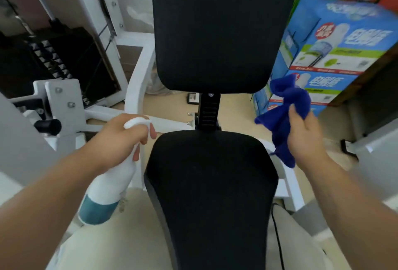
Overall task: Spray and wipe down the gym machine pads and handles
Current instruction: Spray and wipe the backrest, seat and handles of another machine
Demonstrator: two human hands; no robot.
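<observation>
Black padding covers the seat pad [212, 183] and the upright back pad [217, 28] of the white-framed machine [137, 71]. The left hand [120, 138] grips a white spray bottle [107, 185] just left of the seat, nozzle toward it. The right hand [305, 134] clutches a bunched blue cloth [284, 110] beside the seat's right edge, in front of stacked printed boxes [336, 39].

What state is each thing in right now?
left hand, grips the spray bottle near its head.
spray bottle, tilted, in the air left of the seat pad.
right hand, holds the blue cloth.
blue cloth, bunched, hanging from the hand.
seat pad, bare, no hand on it.
back pad, upright, bare.
</observation>
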